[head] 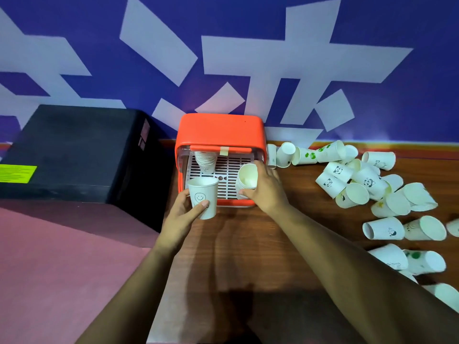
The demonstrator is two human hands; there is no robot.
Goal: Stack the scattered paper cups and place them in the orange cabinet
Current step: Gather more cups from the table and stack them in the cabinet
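Left hand (185,209): fingers curled round an upright cup (202,197), at cabinet's front left.
Cabinet (218,130): open; back stack (205,160) inside.
Right hand (263,188): grips tilted front stack (247,178) at cabinet's right.
Loose cups (372,184): lying on table (248,244), right.

1. the right hand (263,187) covers the near side of its cup stack (247,178); cup count cannot be told.
2. the smiley cup (202,194) hides most fingers of the left hand (183,212).
3. the roof of the orange cabinet (218,130) hides the top of the rear stack (205,160).
4. a cup (453,227) at the worktop's right edge is cut by the frame (so is a nearer one).
5. yellow label (17,173): print too small to read.
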